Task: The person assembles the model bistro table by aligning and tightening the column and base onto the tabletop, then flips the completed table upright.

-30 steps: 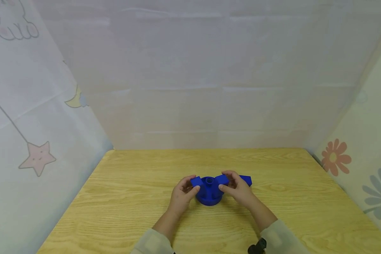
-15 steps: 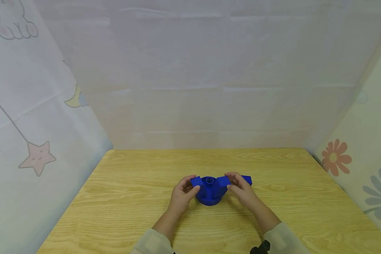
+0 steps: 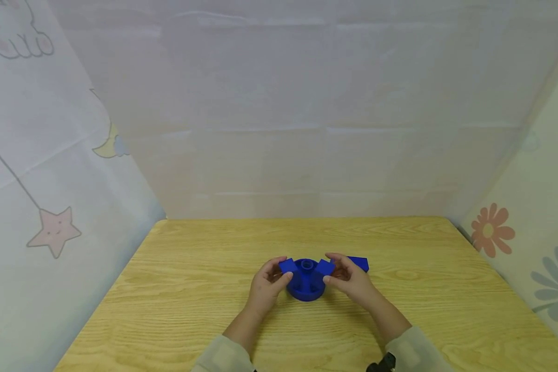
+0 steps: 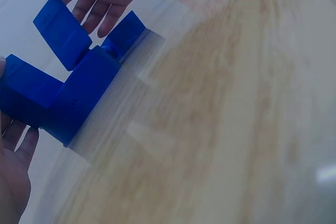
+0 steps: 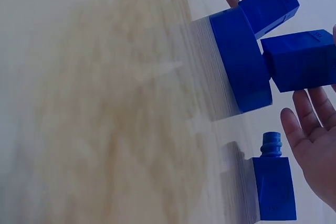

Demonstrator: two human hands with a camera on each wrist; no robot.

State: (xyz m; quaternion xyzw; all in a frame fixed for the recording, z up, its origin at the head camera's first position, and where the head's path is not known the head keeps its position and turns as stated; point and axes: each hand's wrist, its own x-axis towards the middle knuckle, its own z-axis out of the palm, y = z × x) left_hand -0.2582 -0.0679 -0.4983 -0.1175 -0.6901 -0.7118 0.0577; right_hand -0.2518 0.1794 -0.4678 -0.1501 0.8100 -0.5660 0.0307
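A round blue base (image 3: 306, 294) with a ring-shaped hole in its top stands on the wooden table. Two blue blocks slant up and outward from it. My left hand (image 3: 266, 285) pinches the left block (image 3: 289, 265) between thumb and fingers. On the other side, my right hand (image 3: 354, 281) holds the right block (image 3: 325, 267) by its upper end, thumb in front. In the right wrist view, that block (image 5: 299, 61) meets the base (image 5: 241, 61) at a narrow neck; a small gap shows there.
Behind my right hand a third blue block (image 3: 359, 264) lies loose on the table (image 3: 204, 310). Its ribbed, threaded-looking stub (image 5: 271, 144) shows in the right wrist view. Patterned cloth walls enclose the table at the back and sides.
The right block has turned about its own length, and its top shows a different angle. My right hand shifted right off it, then came back around it. My left hand stayed still.
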